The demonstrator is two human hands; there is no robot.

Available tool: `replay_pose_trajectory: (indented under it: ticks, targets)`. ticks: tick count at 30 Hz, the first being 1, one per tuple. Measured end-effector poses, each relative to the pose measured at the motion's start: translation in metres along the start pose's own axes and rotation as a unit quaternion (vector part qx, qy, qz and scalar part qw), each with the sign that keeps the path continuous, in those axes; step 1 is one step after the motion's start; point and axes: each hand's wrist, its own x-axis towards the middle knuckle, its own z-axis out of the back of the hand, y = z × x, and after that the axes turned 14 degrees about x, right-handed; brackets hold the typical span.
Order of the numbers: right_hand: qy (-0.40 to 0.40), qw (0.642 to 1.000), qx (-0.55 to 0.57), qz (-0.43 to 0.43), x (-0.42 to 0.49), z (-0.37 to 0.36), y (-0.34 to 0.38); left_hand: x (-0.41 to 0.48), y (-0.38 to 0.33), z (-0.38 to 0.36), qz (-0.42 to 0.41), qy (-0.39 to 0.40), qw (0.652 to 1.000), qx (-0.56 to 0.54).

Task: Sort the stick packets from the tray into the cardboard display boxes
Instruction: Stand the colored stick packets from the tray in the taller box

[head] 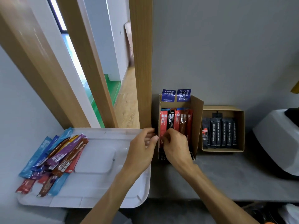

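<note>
- Both hands are bunched up at the near left corner of the left display box (198, 120), which stands against the wall on the grey counter (226, 175).
- The right hand (175, 147) has its fingertips drawn into a narrow pinch on the lower end of a red packet (163, 125), which sits at the far left of the row inside that box. It looks more like seating the packet than lifting it out, but that's a guess.
- The left hand (142, 143) has its fingers curled, with the thumb tip right at the box's left wall and just beside the right hand's fingertips. You can't tell if it's gripping the wall, pinching the same packet or just steadying things.
- The bit that matters is the red packet's long axis. It runs straight away from the person, parallel to the other boxed packets (179, 122), with the far end toward the wall and the near end at the fingers. So the next nudge probably goes along that line, with no turning needed.
- The rest of the stick packets (61, 156) lie in a slanted pile on the left side of the white tray (97, 188). They're well apart from both hands and off to the left.
- The left hand is clearly the nearer one for the next grab, since the right would have to cross over.
- The right display box (240, 131), with its dark packets (221, 133), sits just beside the left box on the right hand's side. Neither hand is near it.
</note>
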Motion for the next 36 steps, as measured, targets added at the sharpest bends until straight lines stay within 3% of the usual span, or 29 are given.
replay_pose_trajectory:
  ticks: [6,11,13,18,23,28,33,36]
  targets:
    - [0.031,0.993,0.058,0.100,-0.028,0.010,0.041,-0.024,0.044,0.057,0.021,-0.089,0.988,0.126]
    - [0.165,0.981,0.046,0.091,-0.036,-0.032,0.061,-0.044,0.113,0.123,0.087,-0.156,0.920,0.349]
    - [0.207,0.974,0.040,0.083,-0.038,-0.053,0.061,-0.050,0.134,0.141,0.127,-0.150,0.891,0.409]
    - [0.251,0.966,0.011,0.059,-0.042,-0.099,0.063,-0.065,0.163,0.154,0.195,-0.110,0.861,0.458]
    - [0.258,0.964,-0.008,0.065,-0.045,-0.123,0.070,-0.070,0.169,0.154,0.220,-0.134,0.887,0.382]
    - [0.233,0.967,-0.022,0.097,-0.043,-0.129,0.083,-0.077,0.158,0.164,0.214,-0.177,0.947,0.160]
    - [0.250,0.955,-0.040,0.154,-0.042,-0.127,0.102,-0.074,0.138,0.182,0.160,-0.129,0.977,0.061]
    - [0.282,0.951,-0.010,0.129,-0.043,-0.122,0.106,-0.066,0.125,0.185,0.143,-0.099,0.985,-0.002]
